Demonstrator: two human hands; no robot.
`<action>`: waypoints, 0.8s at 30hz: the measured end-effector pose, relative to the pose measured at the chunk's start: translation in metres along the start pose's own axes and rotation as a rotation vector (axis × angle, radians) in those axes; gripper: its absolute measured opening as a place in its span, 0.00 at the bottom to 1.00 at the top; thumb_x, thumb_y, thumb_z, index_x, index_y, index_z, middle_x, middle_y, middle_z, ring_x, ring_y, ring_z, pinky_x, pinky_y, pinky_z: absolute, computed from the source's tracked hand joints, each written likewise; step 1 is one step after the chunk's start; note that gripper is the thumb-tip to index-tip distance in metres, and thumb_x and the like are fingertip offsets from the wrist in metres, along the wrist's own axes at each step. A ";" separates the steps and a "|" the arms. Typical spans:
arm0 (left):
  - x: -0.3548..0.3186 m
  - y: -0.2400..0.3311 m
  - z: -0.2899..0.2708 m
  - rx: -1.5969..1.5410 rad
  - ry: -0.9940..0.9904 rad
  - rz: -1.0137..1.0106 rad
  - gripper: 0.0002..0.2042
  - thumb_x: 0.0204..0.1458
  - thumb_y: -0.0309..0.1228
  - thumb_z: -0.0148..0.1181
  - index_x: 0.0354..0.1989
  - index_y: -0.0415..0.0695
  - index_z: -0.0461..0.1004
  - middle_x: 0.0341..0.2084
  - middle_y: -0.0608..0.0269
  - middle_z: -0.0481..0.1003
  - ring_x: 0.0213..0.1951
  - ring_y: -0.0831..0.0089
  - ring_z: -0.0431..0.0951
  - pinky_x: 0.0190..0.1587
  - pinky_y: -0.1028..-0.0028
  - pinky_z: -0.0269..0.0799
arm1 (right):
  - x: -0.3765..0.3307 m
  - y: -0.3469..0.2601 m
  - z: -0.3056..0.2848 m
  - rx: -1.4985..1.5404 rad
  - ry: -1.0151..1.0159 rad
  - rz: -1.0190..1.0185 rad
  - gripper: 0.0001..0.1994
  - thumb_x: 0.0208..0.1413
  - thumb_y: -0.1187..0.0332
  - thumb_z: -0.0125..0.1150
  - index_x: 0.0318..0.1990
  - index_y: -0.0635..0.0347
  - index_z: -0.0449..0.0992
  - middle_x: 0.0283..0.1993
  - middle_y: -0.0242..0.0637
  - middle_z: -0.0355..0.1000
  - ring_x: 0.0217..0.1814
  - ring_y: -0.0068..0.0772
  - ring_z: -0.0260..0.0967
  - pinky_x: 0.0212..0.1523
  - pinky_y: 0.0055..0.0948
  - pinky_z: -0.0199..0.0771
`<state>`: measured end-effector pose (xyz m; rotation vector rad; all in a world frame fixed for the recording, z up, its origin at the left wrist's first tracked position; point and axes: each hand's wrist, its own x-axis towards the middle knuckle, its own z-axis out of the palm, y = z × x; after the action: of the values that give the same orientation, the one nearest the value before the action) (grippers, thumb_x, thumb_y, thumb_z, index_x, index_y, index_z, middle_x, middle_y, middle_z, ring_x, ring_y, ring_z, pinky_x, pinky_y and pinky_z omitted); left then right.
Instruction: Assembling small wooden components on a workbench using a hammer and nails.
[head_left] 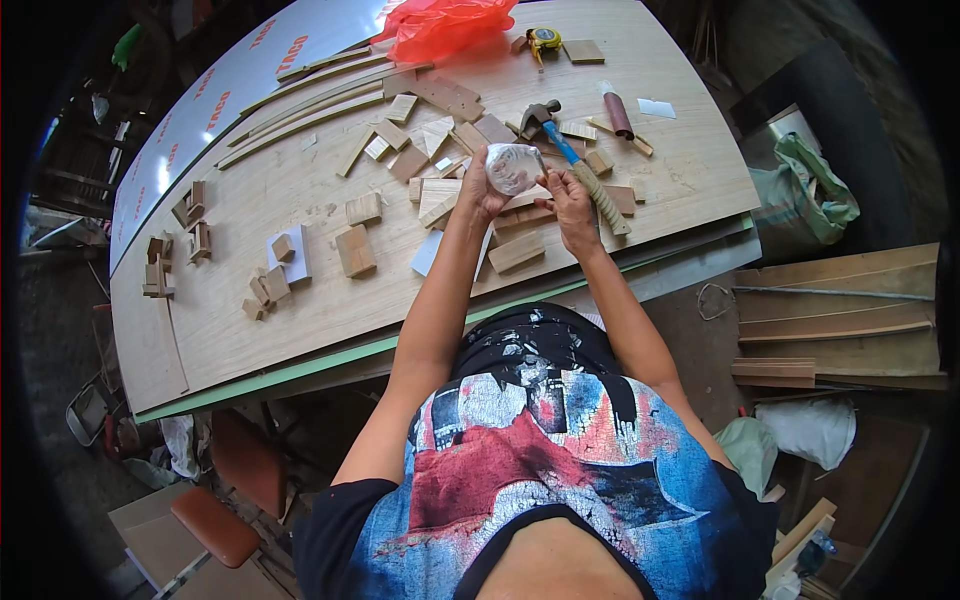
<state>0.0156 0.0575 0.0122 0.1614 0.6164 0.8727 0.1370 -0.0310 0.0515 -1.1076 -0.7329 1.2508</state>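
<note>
And here's the L hand (482, 196), fingers wrapped round the L side of a clear plastic-wrapped pack (513, 170), roundish, held up over the tabletop (330, 340). R hand (573, 208) is in at the pack's R edge, fingers bent inward; can't tell if they're pinching the wrap or smth. small.

Just beside the R hand lies a hammer (568, 148): blue shaft, wrapped grip, head pointing away from the person. Beyond the pack, a scatter of wood blocks (408, 163), lots of pcs., some overlapping. Farther R, a dark red cylinder (619, 118) w/ a pale tip, then a small white card (656, 107) nearby.

Far edge now: yellow tape measure (544, 39) next to a flat wood pc. (583, 52), and a crumpled red plastic bag (440, 28) to their L. Long thin wood strips (300, 124) run diagonally below the bag, approx. side by side.

Over L, nr. the tabletop's L side, small wooden assemblies (198, 242) sit in a group; btwn them and the L forearm, a white block (295, 262) w/ a wood pc. on top.
</note>
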 end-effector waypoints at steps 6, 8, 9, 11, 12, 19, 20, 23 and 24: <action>0.007 -0.007 0.011 0.326 0.029 -0.005 0.28 0.53 0.52 0.26 0.48 0.40 0.58 0.41 0.52 0.67 0.41 0.57 0.70 0.40 0.58 0.68 | 0.013 0.006 -0.011 0.205 -0.034 -0.002 0.11 0.54 0.60 0.46 0.37 0.58 0.66 0.35 0.29 0.66 0.39 0.20 0.63 0.36 0.23 0.67; 0.005 -0.005 0.019 0.391 0.103 0.007 0.28 0.53 0.52 0.27 0.48 0.40 0.58 0.41 0.52 0.67 0.42 0.58 0.69 0.42 0.58 0.67 | 0.017 0.002 -0.017 0.206 -0.044 -0.002 0.12 0.54 0.60 0.46 0.39 0.59 0.65 0.37 0.31 0.65 0.42 0.22 0.62 0.38 0.26 0.67; 0.003 -0.004 0.023 0.457 0.176 0.022 0.27 0.53 0.52 0.28 0.48 0.41 0.59 0.42 0.53 0.67 0.43 0.58 0.69 0.44 0.58 0.65 | 0.018 0.000 -0.019 0.215 -0.039 -0.014 0.11 0.54 0.61 0.46 0.37 0.58 0.65 0.43 0.33 0.63 0.45 0.28 0.62 0.41 0.30 0.66; 0.003 -0.005 0.023 0.421 0.198 0.043 0.27 0.53 0.52 0.31 0.48 0.40 0.59 0.44 0.54 0.66 0.42 0.59 0.68 0.43 0.62 0.65 | 0.022 -0.003 -0.023 0.226 -0.029 -0.042 0.09 0.55 0.63 0.45 0.36 0.59 0.64 0.50 0.36 0.61 0.51 0.37 0.60 0.45 0.35 0.65; 0.002 -0.004 0.023 0.469 0.242 0.071 0.26 0.53 0.50 0.33 0.47 0.39 0.61 0.42 0.54 0.67 0.40 0.61 0.69 0.41 0.65 0.66 | 0.024 -0.004 -0.025 0.225 -0.028 -0.042 0.09 0.55 0.63 0.45 0.36 0.59 0.64 0.50 0.36 0.61 0.51 0.37 0.60 0.45 0.35 0.65; -0.012 -0.028 -0.006 1.223 0.486 0.738 0.12 0.47 0.32 0.50 0.36 0.37 0.68 0.26 0.58 0.72 0.30 0.70 0.72 0.33 0.74 0.67 | 0.008 0.007 -0.038 -0.113 0.044 -0.043 0.09 0.55 0.64 0.45 0.36 0.61 0.64 0.35 0.36 0.70 0.28 0.21 0.69 0.26 0.14 0.65; -0.020 -0.035 -0.002 1.280 0.447 0.795 0.09 0.45 0.29 0.51 0.33 0.37 0.68 0.25 0.55 0.71 0.29 0.66 0.71 0.33 0.71 0.66 | 0.003 0.014 -0.044 -0.193 0.033 -0.034 0.09 0.55 0.65 0.46 0.36 0.61 0.64 0.32 0.36 0.70 0.26 0.19 0.67 0.25 0.14 0.64; -0.041 -0.048 0.001 1.505 0.308 0.950 0.06 0.39 0.22 0.52 0.28 0.38 0.69 0.26 0.54 0.69 0.31 0.61 0.71 0.36 0.69 0.65 | -0.016 0.025 -0.051 -0.300 0.026 -0.005 0.06 0.52 0.70 0.48 0.34 0.63 0.65 0.25 0.34 0.70 0.20 0.15 0.61 0.23 0.12 0.61; -0.047 -0.050 0.001 1.635 0.250 1.011 0.06 0.39 0.22 0.52 0.28 0.38 0.70 0.28 0.53 0.70 0.33 0.61 0.71 0.38 0.70 0.66 | -0.019 0.031 -0.055 -0.323 0.025 -0.007 0.05 0.52 0.71 0.49 0.34 0.63 0.65 0.25 0.34 0.70 0.20 0.15 0.60 0.22 0.12 0.61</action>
<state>0.0266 -0.0104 0.0150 1.9945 1.4177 1.1270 0.1715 -0.0647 0.0071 -1.3784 -0.9408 1.1350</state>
